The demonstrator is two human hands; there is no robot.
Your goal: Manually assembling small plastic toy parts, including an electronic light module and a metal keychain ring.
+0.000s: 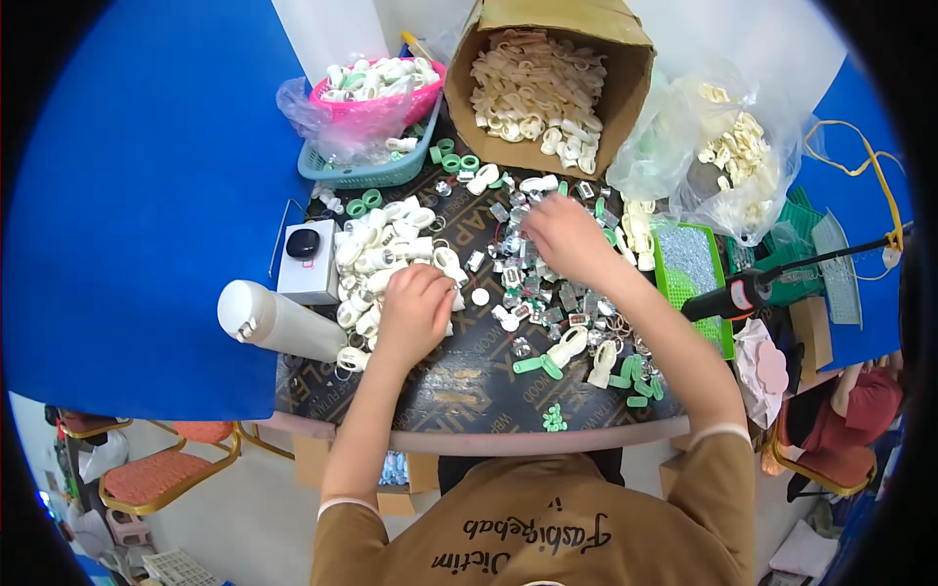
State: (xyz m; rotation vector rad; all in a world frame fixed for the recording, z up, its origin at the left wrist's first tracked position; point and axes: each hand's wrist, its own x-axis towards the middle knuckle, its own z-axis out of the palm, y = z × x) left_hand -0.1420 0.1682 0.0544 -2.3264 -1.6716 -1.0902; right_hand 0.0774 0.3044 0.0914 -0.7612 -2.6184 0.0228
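My left hand [418, 311] is at the right edge of a heap of white plastic casings [376, 256], its fingers curled and pressed together; what they hold, if anything, is hidden. Further right and farther off, my right hand [572, 237] reaches into a scatter of small clear and silvery parts [515, 276]. Its fingers point down and are bent together, and their tips are partly covered. A round white disc [480, 296] lies between the hands. Nearer me are a cream casing with an oval opening [603, 363] and flat green strips [539, 365].
A white bottle [278, 320] lies left beside a white box [309, 262]. At the back stand a pink basket [437, 86], a blue basket [376, 176] and a cardboard box [625, 88] of casings. Right are a green tray [725, 327], plastic bags [653, 146] and a black rod-shaped tool [728, 296].
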